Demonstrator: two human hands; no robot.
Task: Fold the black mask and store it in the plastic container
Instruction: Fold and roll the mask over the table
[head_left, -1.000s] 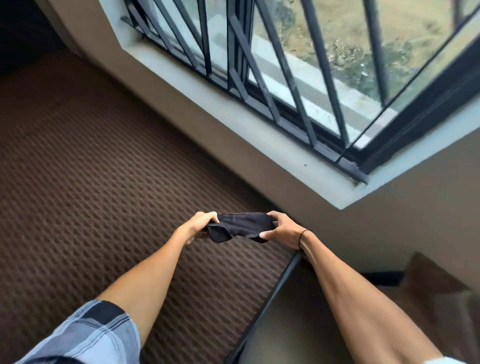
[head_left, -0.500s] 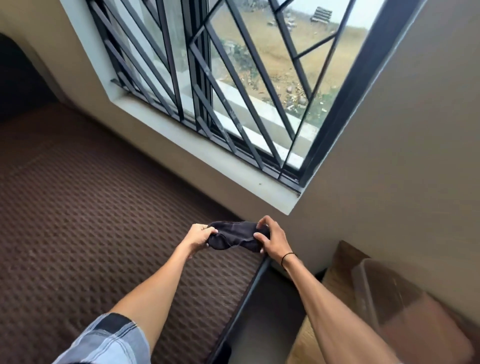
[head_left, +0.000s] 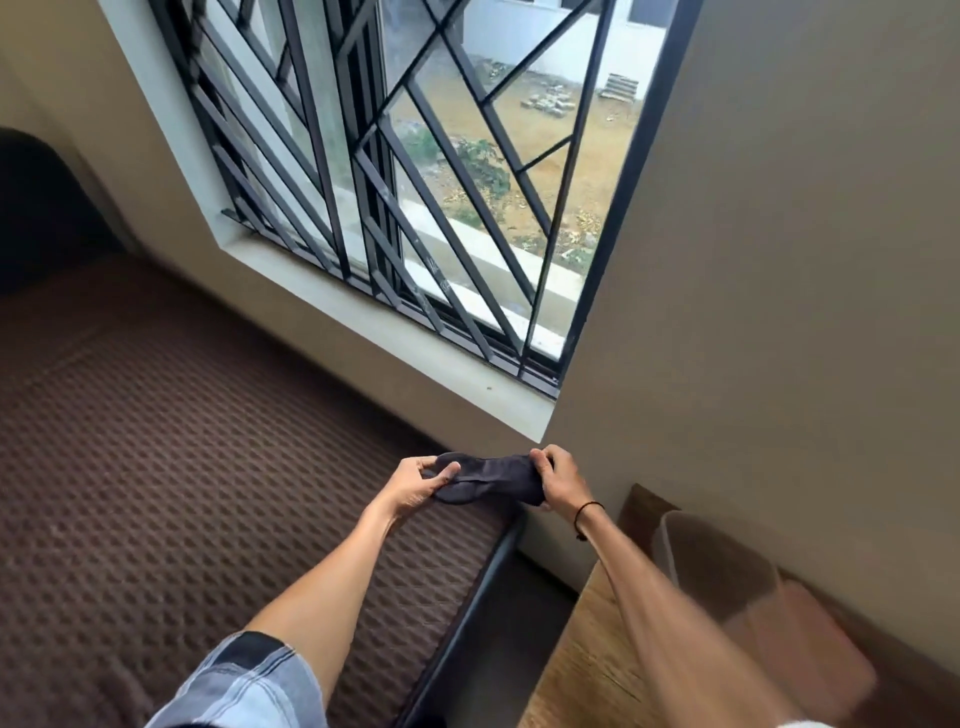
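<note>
The black mask (head_left: 491, 478) is a dark cloth stretched between both hands above the bed's near corner. My left hand (head_left: 415, 486) pinches its left end between thumb and fingers. Its right end is gripped by my right hand (head_left: 560, 483), which wears a thin black wristband. The plastic container (head_left: 727, 577) is a clear, open tub standing at the lower right on a wooden table, blurred and partly behind my right forearm.
A bed with a brown patterned cover (head_left: 182, 493) fills the left, ending in a dark frame edge (head_left: 483, 582). A barred window (head_left: 405, 208) with a pale sill is ahead. The wooden table (head_left: 582, 670) stands against the beige wall (head_left: 779, 312) on the right.
The view has swung up and to the right, bringing the table and container into sight. Both hands keep hold of the mask, now pulled a little flatter between them.
</note>
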